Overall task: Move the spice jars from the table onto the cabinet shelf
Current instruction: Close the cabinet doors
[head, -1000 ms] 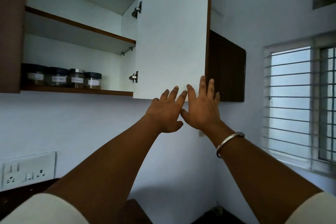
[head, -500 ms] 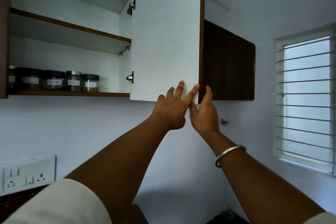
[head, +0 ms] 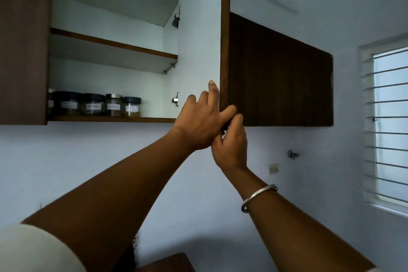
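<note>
Jars (head: 95, 105), 4 in plain sight, are sitting in a row on the bottom shelf (head: 110, 119); your left hand (head: 198, 123) and right hand (head: 231, 143) are both gripping the door (head: 225, 51) edge.

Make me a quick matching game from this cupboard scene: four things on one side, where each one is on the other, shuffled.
Things:
1. spice jars
2. bangle
3. window
4. left hand

Places:
A. far right of the room
B. on the edge of the open cabinet door
C. lowest cabinet shelf
D. right wrist

Pairs: 1-C, 2-D, 3-A, 4-B
</note>
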The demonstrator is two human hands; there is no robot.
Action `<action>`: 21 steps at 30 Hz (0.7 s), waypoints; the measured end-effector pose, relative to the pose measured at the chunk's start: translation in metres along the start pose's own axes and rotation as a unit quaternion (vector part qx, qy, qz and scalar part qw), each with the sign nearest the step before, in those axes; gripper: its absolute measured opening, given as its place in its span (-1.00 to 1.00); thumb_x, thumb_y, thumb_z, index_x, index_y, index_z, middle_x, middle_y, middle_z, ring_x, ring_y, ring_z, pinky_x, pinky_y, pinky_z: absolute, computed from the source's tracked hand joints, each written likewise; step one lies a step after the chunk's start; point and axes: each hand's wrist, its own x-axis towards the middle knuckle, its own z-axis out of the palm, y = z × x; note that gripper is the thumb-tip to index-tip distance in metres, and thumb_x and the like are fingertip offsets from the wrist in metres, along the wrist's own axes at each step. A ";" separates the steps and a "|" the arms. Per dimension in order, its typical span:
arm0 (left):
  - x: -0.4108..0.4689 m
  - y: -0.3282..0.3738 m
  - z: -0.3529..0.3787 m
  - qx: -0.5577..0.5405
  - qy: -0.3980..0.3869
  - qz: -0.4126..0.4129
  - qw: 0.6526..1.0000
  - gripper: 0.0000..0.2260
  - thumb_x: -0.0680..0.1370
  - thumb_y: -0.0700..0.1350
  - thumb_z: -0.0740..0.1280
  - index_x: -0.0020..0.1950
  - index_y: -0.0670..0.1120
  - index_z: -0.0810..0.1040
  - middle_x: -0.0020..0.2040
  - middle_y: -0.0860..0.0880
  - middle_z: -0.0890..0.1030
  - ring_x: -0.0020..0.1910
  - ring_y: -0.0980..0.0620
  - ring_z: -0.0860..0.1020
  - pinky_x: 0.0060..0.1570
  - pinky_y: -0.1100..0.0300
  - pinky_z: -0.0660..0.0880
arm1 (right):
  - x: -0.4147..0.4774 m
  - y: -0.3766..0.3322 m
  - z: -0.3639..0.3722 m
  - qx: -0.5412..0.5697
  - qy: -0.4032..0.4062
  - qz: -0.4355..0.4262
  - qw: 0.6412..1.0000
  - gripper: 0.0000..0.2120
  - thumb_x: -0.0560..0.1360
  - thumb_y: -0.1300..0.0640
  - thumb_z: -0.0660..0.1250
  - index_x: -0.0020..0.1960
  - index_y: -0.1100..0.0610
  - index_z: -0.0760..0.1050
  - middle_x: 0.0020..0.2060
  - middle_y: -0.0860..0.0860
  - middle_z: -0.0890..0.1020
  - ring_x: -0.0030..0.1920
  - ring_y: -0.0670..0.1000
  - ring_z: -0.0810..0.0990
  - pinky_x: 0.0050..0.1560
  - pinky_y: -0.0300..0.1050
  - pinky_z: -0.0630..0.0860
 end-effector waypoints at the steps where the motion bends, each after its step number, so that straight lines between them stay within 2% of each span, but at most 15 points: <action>1: -0.007 -0.007 -0.002 0.001 -0.001 0.001 1.000 -0.58 0.53 0.15 0.20 0.28 0.01 0.16 0.40 -0.42 0.19 0.16 -0.31 0.48 0.03 -0.08 0.49 | -0.002 -0.006 0.007 0.021 -0.001 -0.007 1.000 -0.84 0.47 0.28 0.26 0.02 0.20 0.34 -0.18 0.04 0.52 -0.24 0.00 0.52 -0.30 -0.12 0.53; 4: -0.034 -0.040 -0.003 0.029 -0.002 -0.004 1.000 -0.59 0.52 0.18 0.19 0.25 0.00 0.22 0.32 -0.41 0.34 0.05 -0.28 0.55 -0.04 -0.06 0.52 | -0.014 -0.032 0.040 0.104 -0.016 -0.003 0.994 -0.74 0.47 0.21 0.17 0.14 0.24 0.29 -0.09 0.16 0.58 -0.17 0.12 0.59 -0.26 -0.01 0.57; 8: -0.071 -0.084 -0.006 0.052 -0.006 -0.016 0.998 -0.60 0.50 0.14 0.23 0.20 -0.06 0.29 0.10 -0.32 0.52 -0.15 -0.19 0.58 -0.22 0.02 0.51 | -0.027 -0.067 0.085 0.169 -0.034 0.004 0.985 -0.52 0.47 0.17 0.15 0.36 0.26 0.19 0.14 0.20 0.56 0.04 0.16 0.61 -0.05 0.08 0.59; 11: -0.101 -0.116 0.001 0.051 0.003 -0.027 0.998 -0.58 0.48 0.09 0.28 0.23 -0.08 0.28 -0.01 -0.26 0.54 -0.22 -0.16 0.55 -0.29 0.05 0.51 | -0.035 -0.090 0.122 0.169 -0.047 -0.011 0.984 -0.41 0.47 0.19 0.17 0.47 0.24 0.11 0.41 0.19 0.34 0.39 0.15 0.37 0.28 0.08 0.43; 14: -0.129 -0.151 0.013 0.068 0.014 -0.049 0.996 -0.43 0.49 0.08 0.25 0.40 -0.15 0.21 0.05 -0.25 0.56 -0.15 -0.16 0.58 -0.25 0.05 0.53 | -0.041 -0.112 0.163 0.150 -0.042 -0.035 0.987 -0.39 0.50 0.17 0.18 0.49 0.22 0.05 0.49 0.15 0.17 0.51 0.07 0.09 0.43 0.12 0.22; 18: -0.159 -0.193 0.032 0.076 0.004 -0.106 0.991 -0.33 0.54 0.10 0.12 0.49 -0.28 0.04 0.30 -0.21 0.48 0.09 -0.12 0.57 -0.19 0.09 0.46 | -0.049 -0.132 0.216 0.103 -0.045 -0.035 0.993 -0.37 0.51 0.08 0.13 0.51 0.19 0.02 0.51 0.14 0.08 0.52 0.09 -0.01 0.49 0.10 0.06; 21: -0.180 -0.218 0.054 0.072 -0.019 -0.133 0.988 -0.30 0.54 0.13 0.16 0.50 -0.26 0.01 0.42 -0.17 0.36 0.27 -0.10 0.48 -0.08 0.11 0.46 | -0.055 -0.141 0.253 0.055 -0.053 -0.050 0.996 -0.35 0.51 0.07 0.16 0.52 0.14 -0.02 0.51 0.16 0.05 0.52 0.13 -0.04 0.48 0.09 0.00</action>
